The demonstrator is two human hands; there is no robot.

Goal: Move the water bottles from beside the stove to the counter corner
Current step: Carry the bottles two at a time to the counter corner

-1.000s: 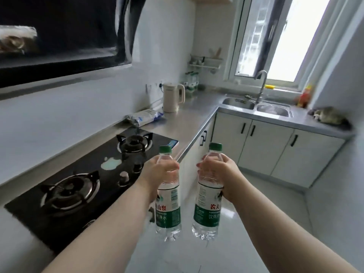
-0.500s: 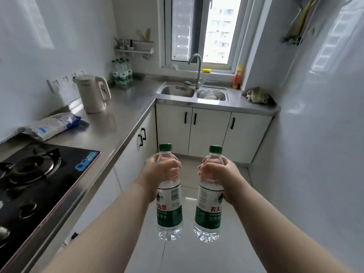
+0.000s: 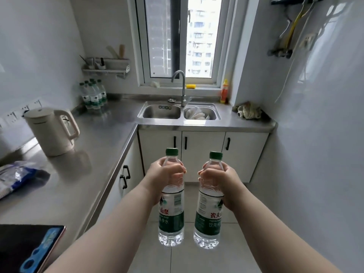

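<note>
Near field: black stove [image 3: 23, 247] corner at lower left, set into the steel counter [image 3: 78, 184]. Both forearms reach out over the tiled floor, right of the counter edge. Nothing stands between the hands and the counter's long run.

Along the counter, going back: a blue-and-white bag [image 3: 17, 176] lying flat near the wall, then a cream kettle [image 3: 52, 131] upright with its handle facing the sink. White cabinets [image 3: 202, 154] with black handles close off the far end of the floor. Beyond the sink, a crumpled rag [image 3: 249, 112] lies on the right end of the counter and an orange bottle [image 3: 224, 91] stands by the window sill. A yellow sponge [image 3: 191, 86] sits on the sill and a wall rack [image 3: 106, 66] hangs above the corner.

Containers: kettle lid down, contents cannot be told. The sink's right basin [image 3: 199, 115] holds white items, kind unclear. A cluster of green-capped bottles [image 3: 94, 95] stands upright in the far left counter corner, touching one another.

Task items: two water bottles, both upright, capped, holding clear water, carried in the air over the floor. The left hand [image 3: 165, 178] is wrapped round the shoulder of the left bottle [image 3: 171, 217]. The right hand [image 3: 222, 180] is wrapped likewise round the right bottle [image 3: 208, 219]. In each case the grip is just under the cap, and the labelled body hangs below the fingers. The two bottles are near each other, not touching, and well apart from the corner cluster.
</note>
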